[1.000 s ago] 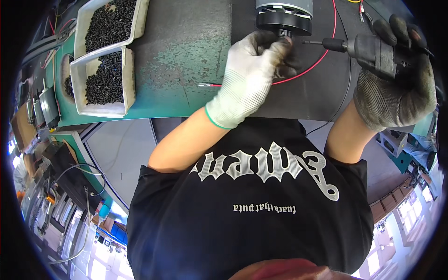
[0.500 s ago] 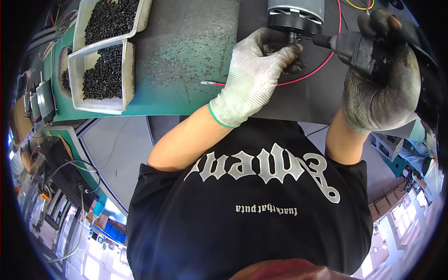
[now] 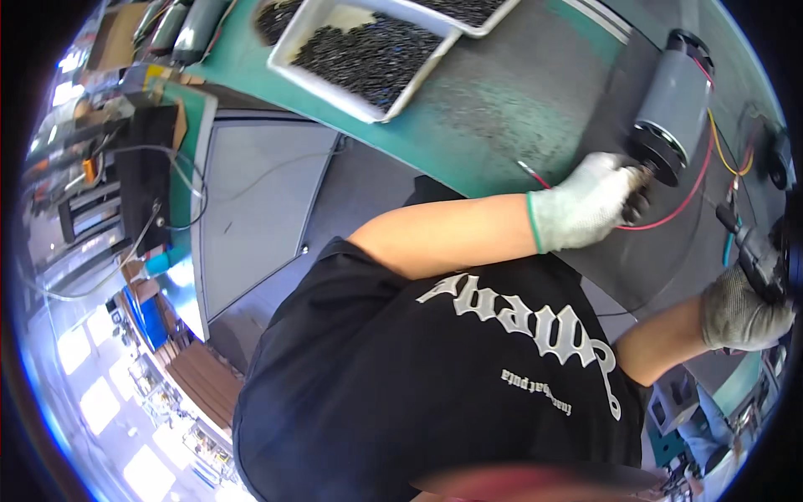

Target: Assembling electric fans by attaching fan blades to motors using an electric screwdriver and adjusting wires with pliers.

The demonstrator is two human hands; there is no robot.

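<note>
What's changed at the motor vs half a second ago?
The right hand drew the power screwdriver away from the motor, to the right. The camera view swung too, so everything appears rotated. Nothing visibly let go or newly gripped: the left hand stays by the motor's black disc, the right keeps the screwdriver.

The left hand (image 3: 590, 201) partly hides the shaft (image 3: 650, 167), the top edge crops one tray (image 3: 480, 33), and black pieces (image 3: 364, 58) blur.

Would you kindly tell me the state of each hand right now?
Left hand: closed on the shaft of the motor.
Right hand: closed around the driver.
</note>
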